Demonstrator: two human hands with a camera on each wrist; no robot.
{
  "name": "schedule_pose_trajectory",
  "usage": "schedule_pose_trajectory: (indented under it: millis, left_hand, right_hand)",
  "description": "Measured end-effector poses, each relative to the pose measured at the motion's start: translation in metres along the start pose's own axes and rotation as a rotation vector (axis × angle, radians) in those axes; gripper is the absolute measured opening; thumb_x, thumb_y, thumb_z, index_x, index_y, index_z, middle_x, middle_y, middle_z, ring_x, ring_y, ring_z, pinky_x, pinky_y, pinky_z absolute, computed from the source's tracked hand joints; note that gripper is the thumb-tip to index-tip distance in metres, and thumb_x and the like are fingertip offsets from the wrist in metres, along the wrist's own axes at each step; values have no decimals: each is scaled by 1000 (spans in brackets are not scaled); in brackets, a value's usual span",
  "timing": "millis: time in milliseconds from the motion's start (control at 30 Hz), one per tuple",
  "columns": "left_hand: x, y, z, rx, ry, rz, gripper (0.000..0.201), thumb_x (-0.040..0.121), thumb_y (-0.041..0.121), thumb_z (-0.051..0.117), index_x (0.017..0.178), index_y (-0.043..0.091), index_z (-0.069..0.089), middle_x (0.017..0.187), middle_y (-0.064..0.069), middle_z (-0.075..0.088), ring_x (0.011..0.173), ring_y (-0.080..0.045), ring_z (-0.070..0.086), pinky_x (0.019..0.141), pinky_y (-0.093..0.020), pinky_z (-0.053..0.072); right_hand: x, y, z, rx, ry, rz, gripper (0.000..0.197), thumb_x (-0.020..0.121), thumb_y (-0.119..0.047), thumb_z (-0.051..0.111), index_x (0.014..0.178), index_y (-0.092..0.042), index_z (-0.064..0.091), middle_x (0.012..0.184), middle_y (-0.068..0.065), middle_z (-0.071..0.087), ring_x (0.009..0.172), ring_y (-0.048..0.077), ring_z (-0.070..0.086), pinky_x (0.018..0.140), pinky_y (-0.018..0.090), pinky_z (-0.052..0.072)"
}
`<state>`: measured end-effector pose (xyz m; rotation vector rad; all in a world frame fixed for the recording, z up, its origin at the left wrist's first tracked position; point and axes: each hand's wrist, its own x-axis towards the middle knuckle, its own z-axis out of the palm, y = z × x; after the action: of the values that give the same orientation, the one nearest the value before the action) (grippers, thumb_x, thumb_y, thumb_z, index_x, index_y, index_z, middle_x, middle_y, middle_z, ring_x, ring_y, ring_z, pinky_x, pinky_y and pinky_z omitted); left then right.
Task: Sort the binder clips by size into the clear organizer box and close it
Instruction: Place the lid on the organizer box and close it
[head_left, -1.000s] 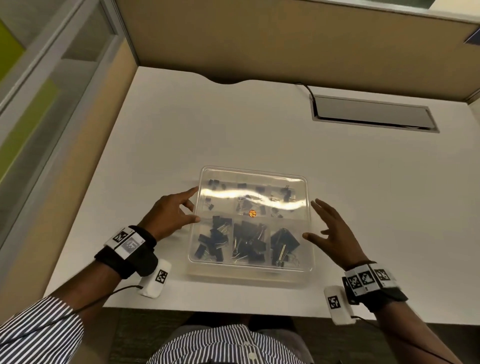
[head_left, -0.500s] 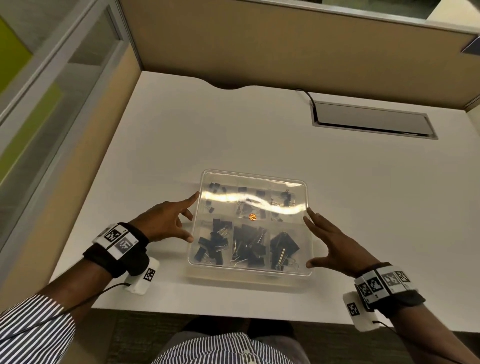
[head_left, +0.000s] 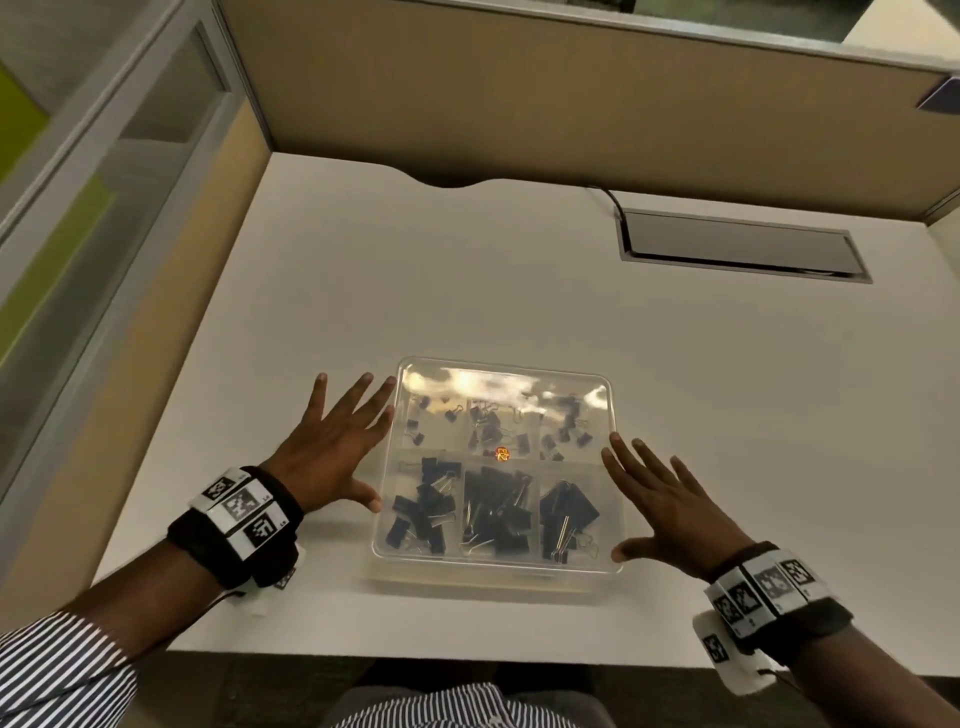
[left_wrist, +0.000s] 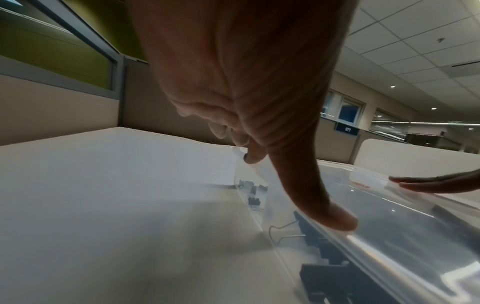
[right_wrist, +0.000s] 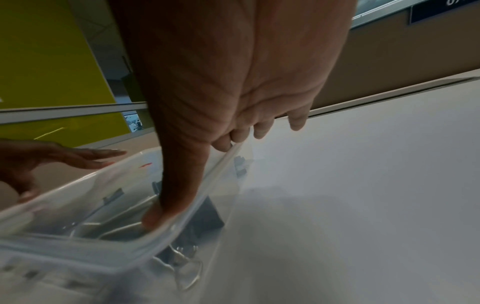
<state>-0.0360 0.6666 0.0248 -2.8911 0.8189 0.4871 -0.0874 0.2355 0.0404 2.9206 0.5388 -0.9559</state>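
The clear organizer box (head_left: 498, 467) sits on the white desk (head_left: 519, 291), towards its near edge, and serves as the landmark here. Its clear lid (head_left: 498, 379) lies flat across the top, glare on its far half. Under the lid the binder clips (head_left: 493, 514) look sorted: the three near compartments hold the larger black clips, the three far compartments hold the smaller clips (head_left: 488, 426). No loose clip shows on the desk around the box, so the sorting appears finished.

What seems left is the closing itself. The left hand (head_left: 337, 452) lies at the box's left edge with straight, spread fingers; the left wrist view shows its thumb (left_wrist: 335, 220) pressing on the lid's rim and a fingertip touching the far left corner. The right hand (head_left: 670, 509) lies at the box's right edge, fingers likewise extended, its thumb (right_wrist: 155, 216) pressing on the lid near the near right corner. Neither hand grasps anything; both press flat. Whether the lid has seated all round I cannot tell, since the rim is transparent and blurred. My judgement is that the task is in its last step, pressing the lid down at the sides.

Beyond the box, at the desk's far right, a grey cable hatch (head_left: 737, 244) is set into the surface, and a beige partition (head_left: 519, 93) stands behind the desk.
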Motion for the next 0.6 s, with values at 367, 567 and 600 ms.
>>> schedule_pose_trajectory:
  millis: [367, 567, 600]
  left_hand:
    - [-5, -3, -3, -61, -53, -79, 124, 61, 85, 57, 156, 26, 4, 158, -7, -27, 145, -28, -28, 111, -57, -20]
    - [-12, -1, -4, -222, -77, -123, 124, 63, 81, 62, 154, 33, -6, 158, -1, -28, 147, -22, -22, 118, -55, -7]
    - [-15, -2, -3, -269, -75, -129, 123, 64, 80, 63, 154, 35, -7, 158, 2, -28, 148, -19, -19, 119, -53, -6]
  right_hand:
    - [0, -8, -6, 115, -12, 32, 126, 73, -63, 71, 152, -27, -21, 155, -11, -34, 144, 14, -25, 121, 42, 7]
    - [0, -13, -6, 166, 33, 36, 126, 73, -52, 77, 154, -25, -15, 156, -10, -31, 144, 12, -23, 121, 38, 12]
    - [-1, -13, -6, 196, 43, 31, 126, 73, -49, 79, 154, -27, -14, 156, -11, -30, 144, 12, -22, 121, 38, 13]
